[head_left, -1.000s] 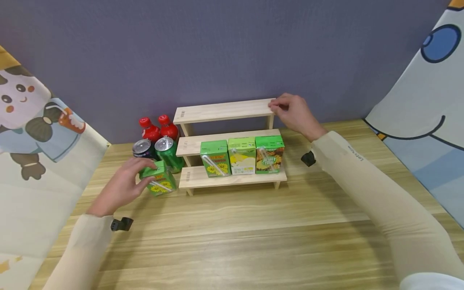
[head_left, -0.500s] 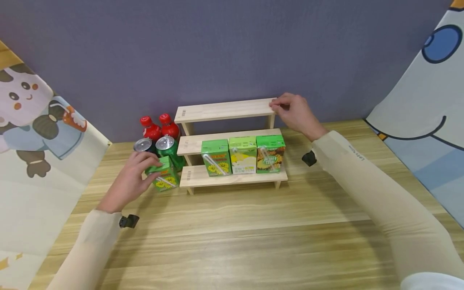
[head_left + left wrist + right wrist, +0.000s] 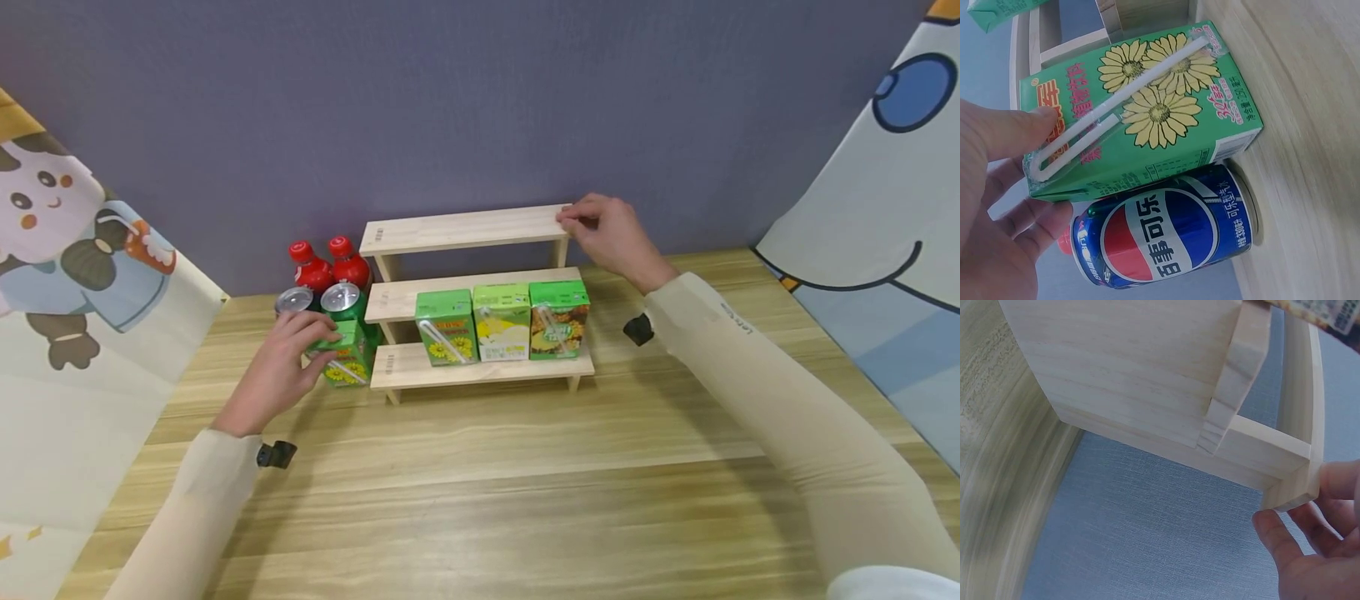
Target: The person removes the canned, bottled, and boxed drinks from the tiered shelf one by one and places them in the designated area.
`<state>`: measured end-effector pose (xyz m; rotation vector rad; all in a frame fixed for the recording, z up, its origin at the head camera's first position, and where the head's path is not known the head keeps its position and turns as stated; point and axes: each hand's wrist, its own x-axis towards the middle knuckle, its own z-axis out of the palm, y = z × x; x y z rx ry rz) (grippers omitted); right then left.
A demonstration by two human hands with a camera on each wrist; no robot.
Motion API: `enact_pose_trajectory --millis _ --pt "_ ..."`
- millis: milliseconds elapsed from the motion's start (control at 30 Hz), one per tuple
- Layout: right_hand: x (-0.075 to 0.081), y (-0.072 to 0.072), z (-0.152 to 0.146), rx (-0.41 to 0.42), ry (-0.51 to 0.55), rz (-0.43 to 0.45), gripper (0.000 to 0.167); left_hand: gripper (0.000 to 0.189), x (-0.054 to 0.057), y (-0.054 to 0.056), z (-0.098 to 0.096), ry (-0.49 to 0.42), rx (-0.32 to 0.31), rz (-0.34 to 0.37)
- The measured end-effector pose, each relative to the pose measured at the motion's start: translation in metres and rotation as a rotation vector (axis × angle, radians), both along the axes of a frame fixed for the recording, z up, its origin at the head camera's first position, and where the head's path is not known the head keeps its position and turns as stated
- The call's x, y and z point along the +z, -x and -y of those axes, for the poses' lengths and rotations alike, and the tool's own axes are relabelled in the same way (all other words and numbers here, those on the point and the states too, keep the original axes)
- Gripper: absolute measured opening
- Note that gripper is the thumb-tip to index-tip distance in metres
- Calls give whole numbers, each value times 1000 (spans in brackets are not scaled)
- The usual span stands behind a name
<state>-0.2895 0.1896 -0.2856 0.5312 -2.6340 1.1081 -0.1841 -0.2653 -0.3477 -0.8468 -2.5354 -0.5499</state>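
Observation:
My left hand [image 3: 276, 367] grips a green drink carton [image 3: 1154, 119] by its top part, thumb on the front face and fingers behind. Yellow flowers and a white straw mark its front. The carton is upright at the left end of the three-step wooden shelf [image 3: 465, 229], in front of a green can [image 3: 341, 300]. Beside it in the left wrist view is a blue cola can [image 3: 1163, 231]. My right hand [image 3: 609, 236] pinches the right end of the top step; in the right wrist view the fingertips [image 3: 1270, 526] meet the board's corner.
Three cartons stand in a row on the lowest step, among them a yellow-green carton [image 3: 501, 329]. Two red-capped bottles [image 3: 311, 268] stand behind the cans. A grey-blue wall [image 3: 480, 100] rises behind the shelf, and printed panels flank the wooden table [image 3: 480, 483].
My left hand has moved the carton back and to the right, closer to the green can and the shelf's left end. My right hand keeps its place on the top step.

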Motion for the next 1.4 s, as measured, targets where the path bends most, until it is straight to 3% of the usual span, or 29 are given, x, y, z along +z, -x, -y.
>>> enact_pose_trajectory --millis 600,833,1000,1400 --pt "0 0 2 -4 -1 -14 24 29 -1 3 -1 4 12 -18" --pt "1 0 3 -7 -8 -14 24 21 2 3 -5 -14 65 17" --pt "0 0 2 -12 -10 -2 24 18 9 5 -19 -61 98 -12" --pt "1 -1 1 1 9 6 26 29 40 7 -81 -111 -85 -35"
